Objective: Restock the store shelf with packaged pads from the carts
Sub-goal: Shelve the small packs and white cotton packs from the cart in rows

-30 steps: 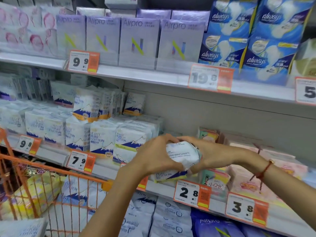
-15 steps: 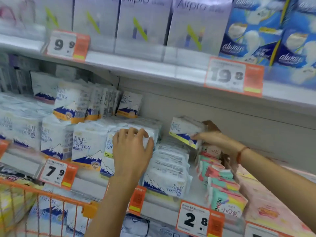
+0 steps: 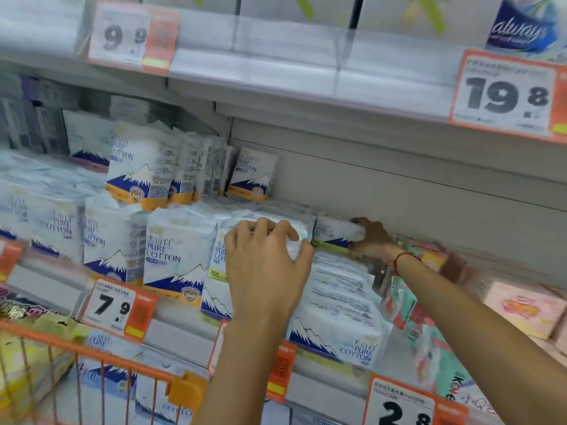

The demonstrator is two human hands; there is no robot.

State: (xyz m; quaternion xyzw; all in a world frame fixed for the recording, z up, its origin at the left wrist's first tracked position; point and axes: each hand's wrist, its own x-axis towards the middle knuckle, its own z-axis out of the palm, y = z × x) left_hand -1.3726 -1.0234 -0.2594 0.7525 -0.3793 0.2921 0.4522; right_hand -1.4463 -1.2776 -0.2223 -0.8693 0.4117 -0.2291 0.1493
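My right hand point(image 3: 372, 239) grips a small white and blue Pure Cotton pad pack point(image 3: 333, 234) at the back of the middle shelf point(image 3: 181, 338), setting it behind a row of flat-lying packs point(image 3: 340, 305). My left hand point(image 3: 265, 265) rests with curled fingers over the top of an upright Pure Cotton pack point(image 3: 219, 271) just left of that row. More upright packs of the same brand point(image 3: 175, 259) fill the shelf to the left.
An orange wire cart point(image 3: 101, 360) with yellow and white packs stands at the lower left. Green and pink packs point(image 3: 429, 326) lie right of my right arm. Orange price tags point(image 3: 118, 308) line the shelf edges. An upper shelf point(image 3: 276, 78) hangs close above.
My right hand carried the small pack from shelf front up and back, then lowered it behind the flat row. My left hand let go of it and settled on the upright pack.
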